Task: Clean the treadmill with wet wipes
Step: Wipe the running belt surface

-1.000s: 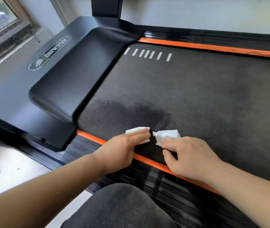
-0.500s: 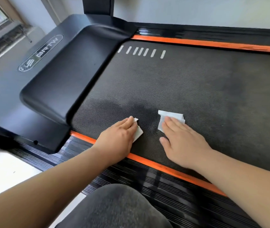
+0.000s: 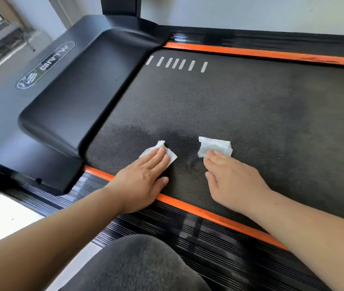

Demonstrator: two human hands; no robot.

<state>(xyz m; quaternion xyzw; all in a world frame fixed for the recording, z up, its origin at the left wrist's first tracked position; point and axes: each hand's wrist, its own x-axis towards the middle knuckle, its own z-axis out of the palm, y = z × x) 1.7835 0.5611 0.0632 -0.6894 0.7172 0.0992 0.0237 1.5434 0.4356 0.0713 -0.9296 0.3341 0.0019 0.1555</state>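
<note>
Lower centre of the frame, the left hand and right hand, fingers flat, each press a wipe onto the belt.

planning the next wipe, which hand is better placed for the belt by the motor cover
Probably the left hand: its wipe lies nearer the motor cover; the right hand sits farther away.

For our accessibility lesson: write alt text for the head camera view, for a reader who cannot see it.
A person cleans a treadmill's black belt with both hands: the left hand presses a crumpled wipe nearer the motor cover, the right hand a folded wipe. A darker patch lies between the wipes, and orange strips edge the belt.
</note>
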